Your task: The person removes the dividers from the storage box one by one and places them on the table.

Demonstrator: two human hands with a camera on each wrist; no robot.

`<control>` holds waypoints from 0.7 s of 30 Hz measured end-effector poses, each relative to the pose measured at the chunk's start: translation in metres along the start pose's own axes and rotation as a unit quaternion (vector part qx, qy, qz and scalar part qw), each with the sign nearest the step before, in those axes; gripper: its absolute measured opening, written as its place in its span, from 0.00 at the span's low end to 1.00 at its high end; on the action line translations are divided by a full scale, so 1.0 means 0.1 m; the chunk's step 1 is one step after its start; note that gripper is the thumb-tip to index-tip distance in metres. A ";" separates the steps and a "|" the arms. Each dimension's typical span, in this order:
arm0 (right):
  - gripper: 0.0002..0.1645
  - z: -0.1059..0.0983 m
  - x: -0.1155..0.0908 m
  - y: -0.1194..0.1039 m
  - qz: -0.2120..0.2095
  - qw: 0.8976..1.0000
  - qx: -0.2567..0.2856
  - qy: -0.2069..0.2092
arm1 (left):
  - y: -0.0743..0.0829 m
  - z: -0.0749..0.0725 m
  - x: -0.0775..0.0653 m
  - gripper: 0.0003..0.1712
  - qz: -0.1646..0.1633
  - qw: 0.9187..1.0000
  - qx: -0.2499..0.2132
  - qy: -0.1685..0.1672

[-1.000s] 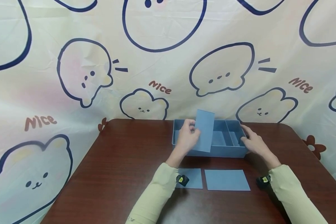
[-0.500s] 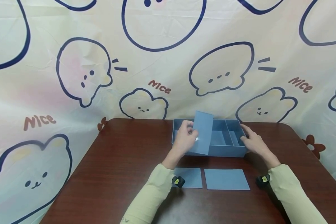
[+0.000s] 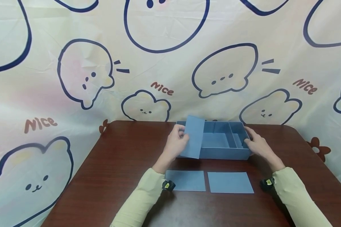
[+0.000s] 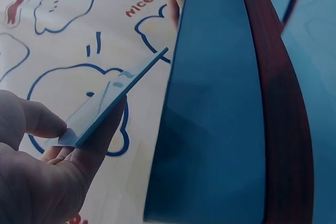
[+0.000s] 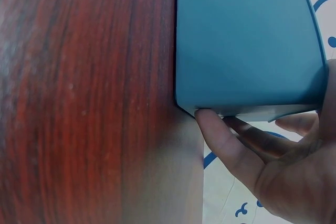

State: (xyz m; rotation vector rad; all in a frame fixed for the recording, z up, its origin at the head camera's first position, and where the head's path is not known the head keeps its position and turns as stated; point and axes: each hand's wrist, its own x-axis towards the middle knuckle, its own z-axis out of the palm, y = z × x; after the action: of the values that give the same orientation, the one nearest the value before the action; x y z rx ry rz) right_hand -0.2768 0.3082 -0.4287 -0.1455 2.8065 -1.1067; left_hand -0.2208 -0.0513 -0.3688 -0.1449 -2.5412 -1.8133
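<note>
A long blue box [image 3: 225,154] with inner dividers stands at the table's far edge. My left hand [image 3: 174,145] pinches a thin blue rectangular panel [image 3: 194,137], held tilted over the box's left part and hiding it. In the left wrist view, thumb and fingers hold the panel [image 4: 113,100] by one end, apart from the box's long side [image 4: 210,103]. At the box's right end, my right hand [image 3: 260,146] grips the end wall. The right wrist view shows fingers of that hand [image 5: 283,171] against the end of the box [image 5: 247,40].
Two blue rectangular panels lie flat in front of the box, one on the left [image 3: 185,180] and one on the right [image 3: 230,182]. The dark wooden table [image 3: 116,170] meets a cartoon-printed cloth [image 3: 164,69] behind and at the sides.
My left hand has moved left with the panel, uncovering more of the box's middle compartment and the left flat panel. The right hand and the box have stayed in place.
</note>
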 end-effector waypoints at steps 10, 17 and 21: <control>0.40 0.00 0.00 0.00 0.000 1.000 0.000 0.002 | -0.08 -0.10 -0.03 0.18 -0.004 1.000 0.012 0.025; 0.40 0.01 0.01 0.00 0.001 1.000 -0.002 0.004 | -0.13 -0.19 -0.06 0.18 -0.002 0.999 0.016 0.040; 0.40 0.01 0.01 0.01 -0.001 1.000 -0.005 0.005 | -0.16 -0.26 -0.08 0.18 -0.004 0.999 0.016 0.045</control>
State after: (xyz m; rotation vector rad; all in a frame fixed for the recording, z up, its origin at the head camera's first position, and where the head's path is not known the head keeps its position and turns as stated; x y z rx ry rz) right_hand -0.2779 0.3078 -0.4299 -0.1445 2.8207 -1.0973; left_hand -0.2152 -0.0817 -0.3755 -0.0496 -2.5116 -1.7385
